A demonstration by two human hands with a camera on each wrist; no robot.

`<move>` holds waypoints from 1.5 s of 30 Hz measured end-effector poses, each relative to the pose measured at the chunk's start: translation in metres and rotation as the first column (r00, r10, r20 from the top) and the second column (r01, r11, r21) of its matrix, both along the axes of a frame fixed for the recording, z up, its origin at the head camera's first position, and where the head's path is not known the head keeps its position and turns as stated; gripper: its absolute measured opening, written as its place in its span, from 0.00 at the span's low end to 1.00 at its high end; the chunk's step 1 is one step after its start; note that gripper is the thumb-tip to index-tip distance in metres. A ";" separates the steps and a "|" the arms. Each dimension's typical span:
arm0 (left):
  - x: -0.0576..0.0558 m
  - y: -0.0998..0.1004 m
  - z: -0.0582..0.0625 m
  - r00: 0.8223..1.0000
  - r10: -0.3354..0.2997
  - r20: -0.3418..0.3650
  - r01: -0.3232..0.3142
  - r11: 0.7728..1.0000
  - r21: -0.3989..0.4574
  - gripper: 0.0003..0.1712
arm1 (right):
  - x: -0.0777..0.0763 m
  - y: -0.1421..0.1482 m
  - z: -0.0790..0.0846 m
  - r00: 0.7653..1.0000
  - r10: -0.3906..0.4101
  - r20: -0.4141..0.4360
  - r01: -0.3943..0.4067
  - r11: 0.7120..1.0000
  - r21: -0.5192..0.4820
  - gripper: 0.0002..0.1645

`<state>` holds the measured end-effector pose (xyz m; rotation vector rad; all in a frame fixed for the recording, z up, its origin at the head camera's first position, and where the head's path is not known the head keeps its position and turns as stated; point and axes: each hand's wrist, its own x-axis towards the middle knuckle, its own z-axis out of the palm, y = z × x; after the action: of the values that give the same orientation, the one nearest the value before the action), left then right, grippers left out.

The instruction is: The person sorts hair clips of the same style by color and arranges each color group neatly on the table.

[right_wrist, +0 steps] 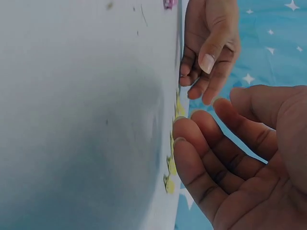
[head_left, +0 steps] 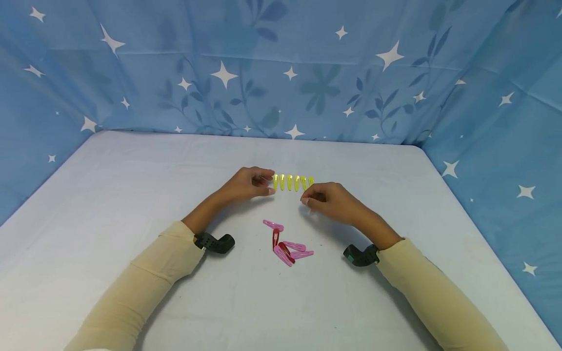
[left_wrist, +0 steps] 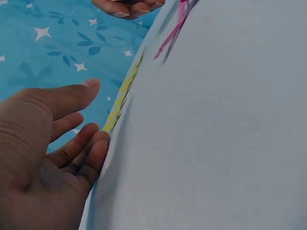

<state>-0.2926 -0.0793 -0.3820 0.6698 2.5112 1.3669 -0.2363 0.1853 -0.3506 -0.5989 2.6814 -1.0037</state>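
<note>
Several yellow snap hair clips [head_left: 290, 182] lie side by side in a row on the white table. My left hand [head_left: 251, 184] is at the row's left end, fingertips right by the first clip, thumb and fingers apart with nothing between them. Just in front of the row's right end is my right hand [head_left: 331, 200], overlapping the last clips in the head view. Its fingers [right_wrist: 192, 167] are loosely bent and hold nothing in the right wrist view. Closer to me, a loose cluster holds pink hair clips [head_left: 294, 246] and red hair clips [head_left: 275, 239], some overlapping.
The white tabletop [head_left: 175, 302] spreads around both hands. A blue curtain [head_left: 263, 97] with white stars hangs behind the table and along its sides. Dark wrist cameras are strapped at the left wrist [head_left: 215, 243] and the right wrist [head_left: 361, 255], beside beige sleeves.
</note>
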 end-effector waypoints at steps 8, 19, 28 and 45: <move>0.018 -0.005 0.006 0.997 -0.073 -0.004 0.074 0.997 0.014 0.22 | 0.012 0.002 -0.001 0.996 0.069 0.050 -0.067 0.997 -0.046 0.09; 0.047 -0.002 0.019 0.970 -0.189 0.154 0.184 0.982 0.042 0.18 | 0.035 -0.004 -0.004 0.979 0.188 0.084 -0.181 0.980 -0.081 0.11; 0.054 -0.003 0.016 0.953 -0.209 0.218 0.215 0.977 -0.004 0.21 | 0.043 -0.014 -0.007 0.958 0.271 0.092 -0.264 0.961 -0.083 0.12; 0.058 0.010 0.014 0.948 -0.317 0.016 0.310 0.916 -0.254 0.13 | 0.049 -0.021 -0.008 0.937 0.349 -0.006 -0.347 0.933 0.092 0.13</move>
<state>-0.2349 -0.0695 -0.3684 0.9854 2.4037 0.9134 -0.1876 0.1643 -0.3587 -1.0271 2.4960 -0.7783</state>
